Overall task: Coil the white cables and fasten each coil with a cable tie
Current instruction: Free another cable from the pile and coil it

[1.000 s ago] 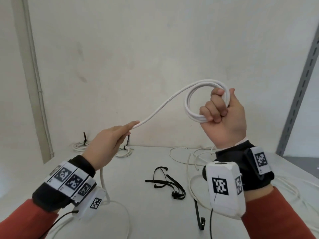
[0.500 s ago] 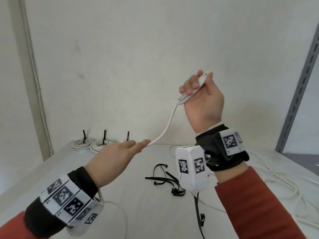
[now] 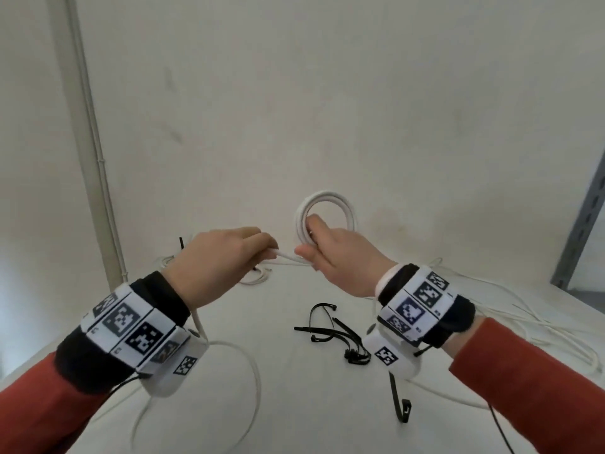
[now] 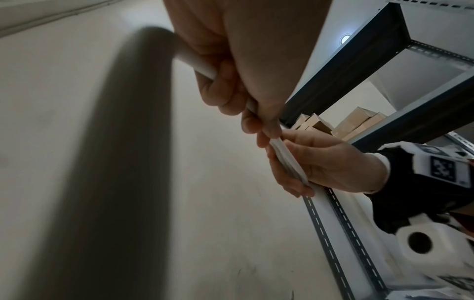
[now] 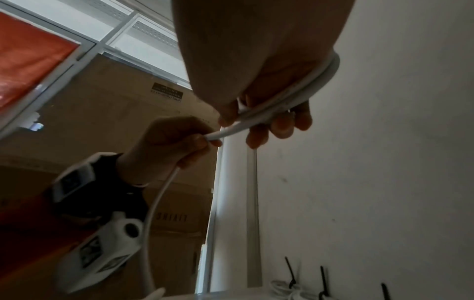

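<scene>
Behind: box (image 5: 169,217) "LIVING"; hands (image 3: 226,260) (image 3: 343,260) hold cable (image 3: 327,204).

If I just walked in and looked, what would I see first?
You would first see the two hands held up in the middle, in front of the wall. The right hand grips a round coil of white cable, and the left hand pinches the loose cable running into it. Below them, a bundle of black cable ties lies on the white table.
</scene>
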### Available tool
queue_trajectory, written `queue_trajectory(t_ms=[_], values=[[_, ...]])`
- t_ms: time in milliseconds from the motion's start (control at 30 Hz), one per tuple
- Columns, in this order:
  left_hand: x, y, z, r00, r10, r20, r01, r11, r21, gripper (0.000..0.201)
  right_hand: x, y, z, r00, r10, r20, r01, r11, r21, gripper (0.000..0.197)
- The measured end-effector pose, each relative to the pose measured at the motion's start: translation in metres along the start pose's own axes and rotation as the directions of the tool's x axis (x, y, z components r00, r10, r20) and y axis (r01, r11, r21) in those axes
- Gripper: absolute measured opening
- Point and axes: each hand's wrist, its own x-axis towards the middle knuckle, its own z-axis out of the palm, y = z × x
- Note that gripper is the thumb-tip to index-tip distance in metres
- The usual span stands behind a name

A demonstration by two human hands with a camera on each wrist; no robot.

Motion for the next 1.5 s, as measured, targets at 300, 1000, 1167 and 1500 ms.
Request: queue_trajectory(t_ms=[300, 1000, 1167, 1500], values=[[0.01, -0.023, -0.002, 1.0, -0.024, 0.01, 0.025, 0.983, -0.182, 0.048, -0.016, 0.013, -0.014, 0.997, -0.05, 0.058, 0.056, 0.993, -0.1, 0.051], [-0.027, -0.072, 0.006, 0.937, -0.33, 0.117, 0.349, 0.86, -0.372, 0.04, -0.058, 0.046, -0.036, 0.985, -0.164, 0.053, -0.105, -0.328, 0.939, 0.054], [-0.053, -0.085, 0.02, 0.922, -0.353, 0.16, 0.387, 0.848, -0.361, 0.056, -0.062, 0.051, -0.045, 0.951, -0.253, -0.177, -0.053, -0.699, 0.714, 0.056], [-0.063, -0.022, 0.042, 0.952, -0.28, 0.125, 0.297, 0.944, -0.145, 0.064, -0.051, 0.034, -0.058, 0.869, 0.342, -0.356, 0.479, -0.762, 0.436, 0.046]])
